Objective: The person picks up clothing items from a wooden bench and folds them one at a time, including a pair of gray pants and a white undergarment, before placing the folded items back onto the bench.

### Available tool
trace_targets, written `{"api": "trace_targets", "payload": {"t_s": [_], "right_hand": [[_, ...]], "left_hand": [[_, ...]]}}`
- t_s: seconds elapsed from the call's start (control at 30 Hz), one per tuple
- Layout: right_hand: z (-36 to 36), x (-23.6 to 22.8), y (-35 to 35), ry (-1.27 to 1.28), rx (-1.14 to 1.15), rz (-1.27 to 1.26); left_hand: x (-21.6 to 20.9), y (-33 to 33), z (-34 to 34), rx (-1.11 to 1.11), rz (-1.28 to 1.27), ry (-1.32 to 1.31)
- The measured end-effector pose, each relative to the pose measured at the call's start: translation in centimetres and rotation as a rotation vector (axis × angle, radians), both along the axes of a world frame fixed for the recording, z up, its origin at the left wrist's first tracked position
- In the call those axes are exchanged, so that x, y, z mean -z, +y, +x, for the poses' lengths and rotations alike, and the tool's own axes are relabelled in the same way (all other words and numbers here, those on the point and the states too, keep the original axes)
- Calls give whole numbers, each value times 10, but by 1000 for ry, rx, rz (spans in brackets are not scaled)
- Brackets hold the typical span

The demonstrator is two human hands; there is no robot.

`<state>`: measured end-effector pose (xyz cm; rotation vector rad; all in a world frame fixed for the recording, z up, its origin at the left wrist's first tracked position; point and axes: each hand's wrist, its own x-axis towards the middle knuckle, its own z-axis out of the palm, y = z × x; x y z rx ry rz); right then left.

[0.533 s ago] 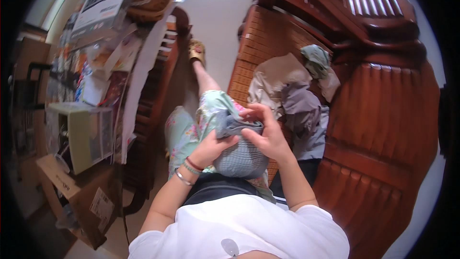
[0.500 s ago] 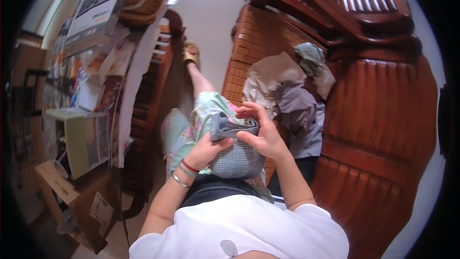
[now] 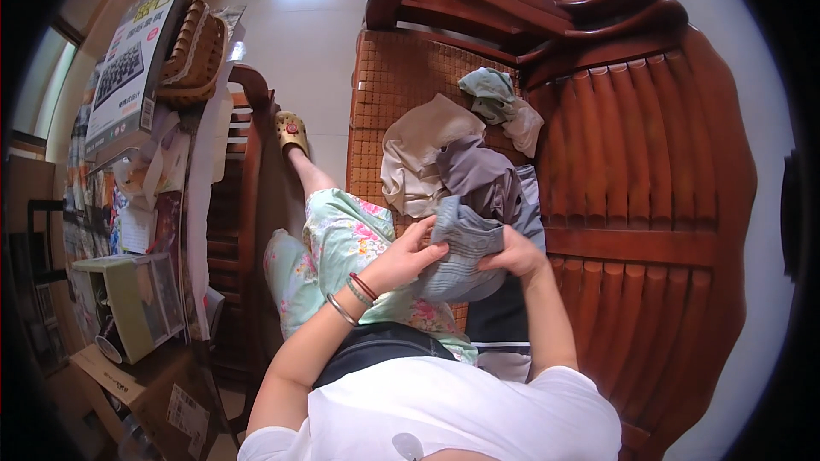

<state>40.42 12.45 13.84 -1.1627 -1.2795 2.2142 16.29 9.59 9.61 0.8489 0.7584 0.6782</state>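
A bundled grey-blue ribbed garment [image 3: 464, 263] is held up between my two hands, over the edge of the wooden bench. My left hand [image 3: 408, 256] closes on its left side, thumb across the front. On the other side my right hand [image 3: 519, 254] grips the upper right edge, with most of its fingers behind the cloth. The exact kind of garment cannot be made out. Just beyond the hands lie a beige garment [image 3: 425, 149] and a mauve-grey garment [image 3: 483, 177], loosely heaped. A pale green cloth [image 3: 490, 90] sits at the far end of that heap.
The bench has a woven mat [image 3: 367, 119] and a carved wooden back [image 3: 615, 149] on the right. Dark folded cloth [image 3: 500, 320] lies near my right forearm. To the left, a cluttered table bears a flat box [image 3: 128, 64], a wicker basket [image 3: 195, 55] and a green-sided container [image 3: 120, 303].
Both hands have shifted right with the garment, toward the heap. My right hand has moved from the garment's rolled opening to its right edge. The whole view has turned slightly.
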Motion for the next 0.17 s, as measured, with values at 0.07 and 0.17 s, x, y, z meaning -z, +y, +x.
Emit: {"api": "trace_targets", "payload": {"t_s": [0.07,0.17], "right_hand": [[40,5,21,-158,-187,4],[54,46,33,-499,-710,100]], "left_hand": [[29,-5,6,-5,97,79],[54,-9,-9,86,117,286]]}}
